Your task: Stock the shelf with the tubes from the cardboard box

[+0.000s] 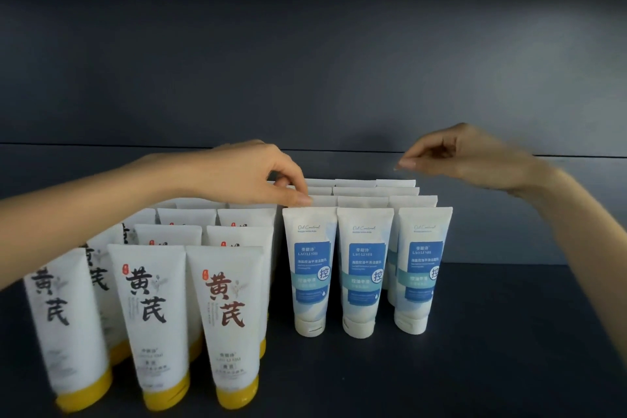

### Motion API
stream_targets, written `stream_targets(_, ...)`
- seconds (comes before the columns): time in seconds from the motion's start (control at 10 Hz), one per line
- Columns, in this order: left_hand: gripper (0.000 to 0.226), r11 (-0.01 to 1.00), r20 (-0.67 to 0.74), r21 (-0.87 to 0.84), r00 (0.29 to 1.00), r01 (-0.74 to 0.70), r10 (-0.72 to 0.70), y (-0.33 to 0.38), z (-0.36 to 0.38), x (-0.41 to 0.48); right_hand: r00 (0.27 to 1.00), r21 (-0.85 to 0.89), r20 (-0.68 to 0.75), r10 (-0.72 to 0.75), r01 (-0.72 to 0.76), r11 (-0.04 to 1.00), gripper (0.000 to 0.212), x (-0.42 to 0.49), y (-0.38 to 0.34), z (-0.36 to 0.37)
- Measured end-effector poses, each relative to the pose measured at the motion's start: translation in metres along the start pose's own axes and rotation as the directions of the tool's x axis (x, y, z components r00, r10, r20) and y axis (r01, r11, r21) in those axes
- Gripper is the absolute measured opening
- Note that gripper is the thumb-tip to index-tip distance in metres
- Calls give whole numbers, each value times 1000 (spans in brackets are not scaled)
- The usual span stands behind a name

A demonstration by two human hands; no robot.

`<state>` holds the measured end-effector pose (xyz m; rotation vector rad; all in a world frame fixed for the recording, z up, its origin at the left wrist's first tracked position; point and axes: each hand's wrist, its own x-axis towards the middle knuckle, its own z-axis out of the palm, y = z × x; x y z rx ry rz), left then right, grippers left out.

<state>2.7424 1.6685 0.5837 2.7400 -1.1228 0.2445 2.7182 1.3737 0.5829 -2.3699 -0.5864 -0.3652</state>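
Note:
Blue-label white tubes [366, 268] stand cap-down in three columns and several rows on the dark shelf [509, 332]. My left hand [251, 173] reaches over from the left; its thumb and forefinger pinch the top edge of a blue-label tube [320, 201] in the left column, second row. My right hand [458, 156] hovers above the back right of this block, blurred, fingertips gathered against the thumb with nothing between them. The cardboard box is out of view.
To the left, white tubes with yellow caps [227, 316] and large dark characters stand in several rows, reaching the shelf's front edge. The shelf's dark back wall [322, 78] rises behind. Bare shelf surface lies right of the blue-label tubes.

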Motion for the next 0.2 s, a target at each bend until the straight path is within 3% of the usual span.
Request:
stream_targets(0.1,39,972,12,209,993,109,-114,-8,-7,-16,995,-98,-80,-52,44,994,9,7,-3,14)
stream_targets(0.2,32,912,-53,362,981,191,-185,-13,-10,-30,992,-227,-106,-75,49,973,15,9,-11,27)
